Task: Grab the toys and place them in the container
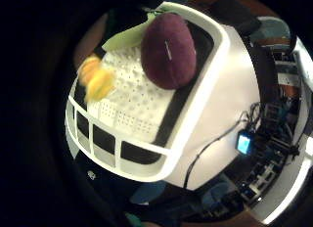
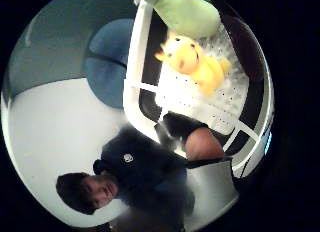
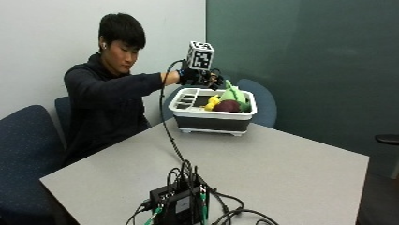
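A white container [image 3: 187, 93] with a dark band stands at the table's far side, in front of the person. Inside it lie a yellow plush toy [image 3: 213, 102], a green plush toy [image 3: 235, 95] and a maroon plush toy [image 3: 225, 106]. My gloved right hand [image 3: 198, 77] hovers just above the container's near-left rim, with nothing in it. The palm views look down into the container [image 1: 215, 65]: the maroon toy [image 1: 168, 48] and the yellow toy [image 1: 98, 80] rest on its perforated floor, and the green toy [image 2: 190, 12] lies beside the yellow toy [image 2: 195, 62].
The grey table [image 3: 280, 164] stretches toward the camera. A black box with several cables [image 3: 178, 201] sits at its front edge, and one cable runs from it up to the glove. Blue chairs [image 3: 265, 101] stand behind the container and beside the person.
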Demonstrator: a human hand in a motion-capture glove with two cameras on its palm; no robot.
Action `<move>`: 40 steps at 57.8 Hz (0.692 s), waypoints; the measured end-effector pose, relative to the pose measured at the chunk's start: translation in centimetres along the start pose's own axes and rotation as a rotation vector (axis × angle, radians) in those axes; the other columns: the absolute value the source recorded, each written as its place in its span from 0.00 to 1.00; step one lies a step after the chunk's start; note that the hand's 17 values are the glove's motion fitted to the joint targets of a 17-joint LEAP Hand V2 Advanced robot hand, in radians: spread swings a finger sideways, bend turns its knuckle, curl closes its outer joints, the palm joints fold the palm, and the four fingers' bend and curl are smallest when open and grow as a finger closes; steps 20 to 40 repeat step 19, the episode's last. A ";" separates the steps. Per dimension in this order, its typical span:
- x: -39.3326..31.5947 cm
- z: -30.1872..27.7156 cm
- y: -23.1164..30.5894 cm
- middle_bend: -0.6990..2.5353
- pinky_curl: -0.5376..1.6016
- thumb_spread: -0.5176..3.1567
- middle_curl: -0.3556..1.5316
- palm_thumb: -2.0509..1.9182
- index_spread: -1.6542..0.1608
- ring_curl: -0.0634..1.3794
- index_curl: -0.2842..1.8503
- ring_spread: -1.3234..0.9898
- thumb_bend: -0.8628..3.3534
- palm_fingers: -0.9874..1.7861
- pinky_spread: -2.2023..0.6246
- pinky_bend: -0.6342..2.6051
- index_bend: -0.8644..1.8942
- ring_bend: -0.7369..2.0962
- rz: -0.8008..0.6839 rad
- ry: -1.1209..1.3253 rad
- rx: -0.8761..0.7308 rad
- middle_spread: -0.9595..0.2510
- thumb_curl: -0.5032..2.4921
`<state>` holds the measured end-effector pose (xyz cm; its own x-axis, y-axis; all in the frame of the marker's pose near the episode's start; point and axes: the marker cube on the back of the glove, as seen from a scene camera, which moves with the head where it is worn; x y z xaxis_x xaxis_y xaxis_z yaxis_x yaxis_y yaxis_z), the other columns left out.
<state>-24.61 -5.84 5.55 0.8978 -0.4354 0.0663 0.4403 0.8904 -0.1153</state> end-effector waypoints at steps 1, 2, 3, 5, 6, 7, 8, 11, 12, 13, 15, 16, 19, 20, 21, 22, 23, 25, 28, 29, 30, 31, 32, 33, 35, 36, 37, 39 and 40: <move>-1.0 0.2 -0.1 0.26 0.44 0.49 0.40 0.57 0.82 0.18 0.41 0.52 0.19 0.29 0.77 0.39 0.43 0.33 0.018 -0.027 0.012 0.72 0.32; -1.1 0.0 0.1 0.26 0.44 0.49 0.39 0.57 0.82 0.18 0.41 0.53 0.19 0.30 0.77 0.39 0.43 0.33 0.033 -0.053 0.037 0.73 0.32; -0.8 -0.4 0.4 0.26 0.44 0.49 0.39 0.57 0.82 0.18 0.40 0.53 0.19 0.30 0.77 0.39 0.42 0.33 0.044 -0.077 0.068 0.73 0.32; 0.1 -1.5 1.4 0.25 0.44 0.49 0.38 0.56 0.82 0.18 0.39 0.54 0.19 0.30 0.77 0.39 0.41 0.32 0.057 -0.116 0.135 0.74 0.31; 0.7 -2.0 2.0 0.25 0.44 0.48 0.38 0.55 0.81 0.18 0.39 0.54 0.19 0.31 0.77 0.39 0.41 0.33 0.061 -0.131 0.168 0.75 0.31; 1.5 -2.6 2.6 0.25 0.43 0.48 0.38 0.55 0.81 0.18 0.39 0.54 0.19 0.31 0.77 0.39 0.41 0.33 0.067 -0.147 0.204 0.75 0.31; 2.5 -3.4 3.4 0.25 0.43 0.49 0.37 0.54 0.81 0.18 0.39 0.54 0.19 0.32 0.77 0.38 0.42 0.33 0.077 -0.167 0.243 0.76 0.30; 6.3 -5.8 6.3 0.25 0.43 0.49 0.36 0.54 0.80 0.18 0.39 0.55 0.20 0.33 0.78 0.38 0.43 0.33 0.117 -0.229 0.368 0.76 0.30; 7.0 -6.2 7.3 0.25 0.43 0.49 0.36 0.54 0.80 0.19 0.39 0.55 0.20 0.34 0.78 0.38 0.43 0.33 0.119 -0.232 0.403 0.77 0.30; 7.5 -6.3 8.2 0.25 0.43 0.49 0.36 0.54 0.80 0.19 0.39 0.55 0.20 0.34 0.78 0.38 0.44 0.33 0.114 -0.223 0.434 0.77 0.30; 8.7 -6.4 10.3 0.25 0.43 0.49 0.35 0.53 0.80 0.19 0.39 0.55 0.20 0.34 0.78 0.38 0.44 0.33 0.107 -0.203 0.497 0.77 0.29; 9.7 -6.6 11.4 0.25 0.43 0.50 0.35 0.54 0.80 0.19 0.39 0.55 0.20 0.35 0.78 0.37 0.45 0.34 0.110 -0.200 0.531 0.76 0.29; 11.7 -6.7 13.7 0.27 0.42 0.51 0.35 0.54 0.80 0.20 0.40 0.55 0.20 0.38 0.78 0.36 0.46 0.34 0.132 -0.197 0.607 0.76 0.29; 11.7 -6.7 13.7 0.27 0.42 0.51 0.35 0.54 0.80 0.20 0.40 0.55 0.20 0.38 0.78 0.36 0.46 0.34 0.132 -0.197 0.607 0.76 0.29; 11.7 -6.7 13.7 0.27 0.42 0.51 0.35 0.54 0.80 0.20 0.40 0.55 0.20 0.38 0.78 0.36 0.46 0.34 0.132 -0.197 0.607 0.76 0.29; 11.7 -6.7 13.7 0.27 0.42 0.51 0.35 0.54 0.80 0.20 0.40 0.55 0.20 0.38 0.78 0.36 0.46 0.34 0.132 -0.197 0.607 0.76 0.29; 11.7 -6.7 13.7 0.27 0.42 0.51 0.35 0.54 0.80 0.20 0.40 0.55 0.20 0.38 0.78 0.36 0.46 0.34 0.132 -0.197 0.607 0.76 0.29; 11.7 -6.7 13.7 0.27 0.42 0.51 0.35 0.54 0.80 0.20 0.40 0.55 0.20 0.38 0.78 0.36 0.46 0.34 0.132 -0.197 0.607 0.76 0.29; 11.7 -6.7 13.7 0.27 0.42 0.51 0.35 0.54 0.80 0.20 0.40 0.55 0.20 0.38 0.78 0.36 0.46 0.34 0.132 -0.197 0.607 0.76 0.29; 11.7 -6.7 13.7 0.27 0.42 0.51 0.35 0.54 0.80 0.20 0.40 0.55 0.20 0.38 0.78 0.36 0.46 0.34 0.132 -0.197 0.607 0.76 0.29; 11.7 -6.7 13.7 0.27 0.42 0.51 0.35 0.54 0.80 0.20 0.40 0.55 0.20 0.38 0.78 0.36 0.46 0.34 0.132 -0.197 0.607 0.76 0.29; 11.7 -6.7 13.7 0.27 0.42 0.51 0.35 0.54 0.80 0.20 0.40 0.55 0.20 0.38 0.78 0.36 0.46 0.34 0.132 -0.197 0.607 0.76 0.29; 11.7 -6.7 13.7 0.27 0.42 0.51 0.35 0.54 0.80 0.20 0.40 0.55 0.20 0.38 0.78 0.36 0.46 0.34 0.132 -0.197 0.607 0.76 0.29; 11.7 -6.7 13.7 0.27 0.42 0.51 0.35 0.54 0.80 0.20 0.40 0.55 0.20 0.38 0.78 0.36 0.46 0.34 0.132 -0.197 0.607 0.76 0.29; 11.7 -6.7 13.7 0.27 0.42 0.51 0.35 0.54 0.80 0.20 0.40 0.55 0.20 0.38 0.78 0.36 0.46 0.34 0.132 -0.197 0.607 0.76 0.29; 11.7 -6.7 13.7 0.27 0.42 0.51 0.35 0.54 0.80 0.20 0.40 0.55 0.20 0.38 0.78 0.36 0.46 0.34 0.132 -0.197 0.607 0.76 0.29; 11.7 -6.7 13.7 0.27 0.42 0.51 0.35 0.54 0.80 0.20 0.40 0.55 0.20 0.38 0.78 0.36 0.46 0.34 0.132 -0.197 0.607 0.76 0.29; 11.7 -6.7 13.7 0.27 0.42 0.51 0.35 0.54 0.80 0.20 0.40 0.55 0.20 0.38 0.78 0.36 0.46 0.34 0.132 -0.197 0.607 0.76 0.29; 11.7 -6.7 13.7 0.27 0.42 0.51 0.35 0.54 0.80 0.20 0.40 0.55 0.20 0.38 0.78 0.36 0.46 0.34 0.132 -0.197 0.607 0.76 0.29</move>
